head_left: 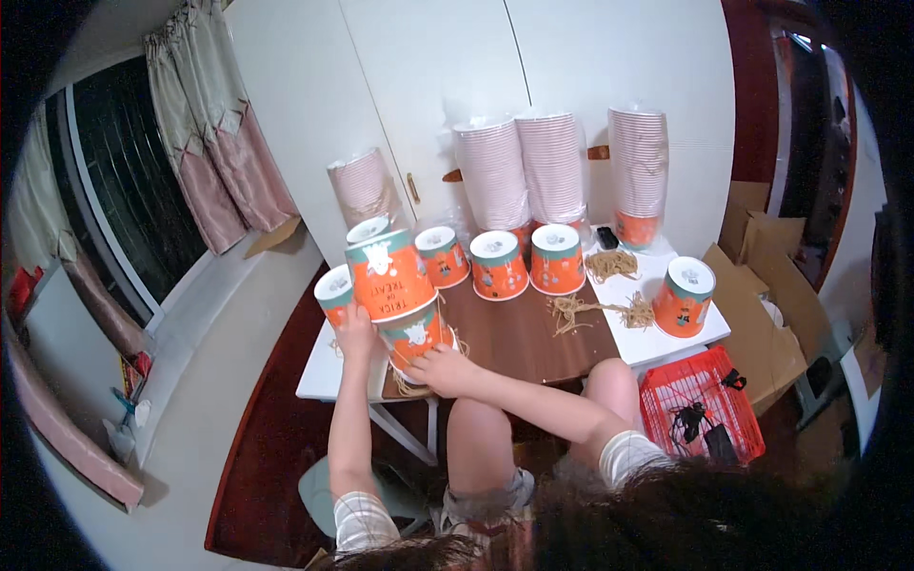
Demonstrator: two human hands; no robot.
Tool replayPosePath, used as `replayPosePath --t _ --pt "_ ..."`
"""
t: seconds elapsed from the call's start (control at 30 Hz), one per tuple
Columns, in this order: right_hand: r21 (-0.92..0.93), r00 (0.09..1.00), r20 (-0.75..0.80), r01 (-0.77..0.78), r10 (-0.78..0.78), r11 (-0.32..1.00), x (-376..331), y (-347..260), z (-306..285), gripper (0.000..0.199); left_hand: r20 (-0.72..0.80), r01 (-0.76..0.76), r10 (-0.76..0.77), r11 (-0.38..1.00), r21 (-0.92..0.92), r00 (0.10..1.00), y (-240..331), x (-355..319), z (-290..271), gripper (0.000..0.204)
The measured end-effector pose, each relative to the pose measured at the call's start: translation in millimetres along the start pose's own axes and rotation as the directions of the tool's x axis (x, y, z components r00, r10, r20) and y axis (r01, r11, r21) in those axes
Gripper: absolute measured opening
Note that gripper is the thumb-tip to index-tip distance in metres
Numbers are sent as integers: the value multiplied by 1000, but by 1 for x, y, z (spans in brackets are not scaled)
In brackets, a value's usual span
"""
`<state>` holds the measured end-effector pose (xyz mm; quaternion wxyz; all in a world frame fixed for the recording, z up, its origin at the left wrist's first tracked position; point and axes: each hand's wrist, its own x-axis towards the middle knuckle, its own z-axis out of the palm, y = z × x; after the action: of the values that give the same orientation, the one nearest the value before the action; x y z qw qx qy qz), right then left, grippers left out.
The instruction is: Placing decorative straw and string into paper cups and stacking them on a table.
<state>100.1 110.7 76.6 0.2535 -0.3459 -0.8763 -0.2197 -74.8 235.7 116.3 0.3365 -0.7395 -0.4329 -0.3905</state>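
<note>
Holding two orange paper buckets w/ teal rims, the person sits at a small brown table (533, 333).

Head view: the left hand (354, 333) is open and flat, fingers pressed on the side of the top bucket (388, 273), which is upside down. The right hand (444, 371) curls half shut round the bottom bucket (415, 333), right under the top one & touching it. More buckets (526, 261) stand in a row behind. Straw bits (592, 310) lie nearby. A red basket (700, 404) sits on the floor, right side.
</note>
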Motion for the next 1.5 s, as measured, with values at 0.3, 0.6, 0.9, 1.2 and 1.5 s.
replayPosePath --t 0.3,0.6,0.9,1.2,1.5 --pt "32 976 217 -26 19 999 7 19 42 31 38 91 -92 995 27 995 0 -1 20 14" --pt "4 975 207 83 -82 997 -14 31 63 36 173 -98 102 995 -28 980 11 -19 -1 10" --pt "32 951 287 108 -113 994 -27 18 78 37 448 -47 79 995 -83 891 15 -66 -6 12" --pt "65 920 361 139 -153 988 -31 5 88 34 121 57 -16 935 -350 993 35 -6 -49 44" --pt "95 926 356 98 -126 991 -41 -1 98 39 414 -31 223 906 -422 883 39 8 -9 30"
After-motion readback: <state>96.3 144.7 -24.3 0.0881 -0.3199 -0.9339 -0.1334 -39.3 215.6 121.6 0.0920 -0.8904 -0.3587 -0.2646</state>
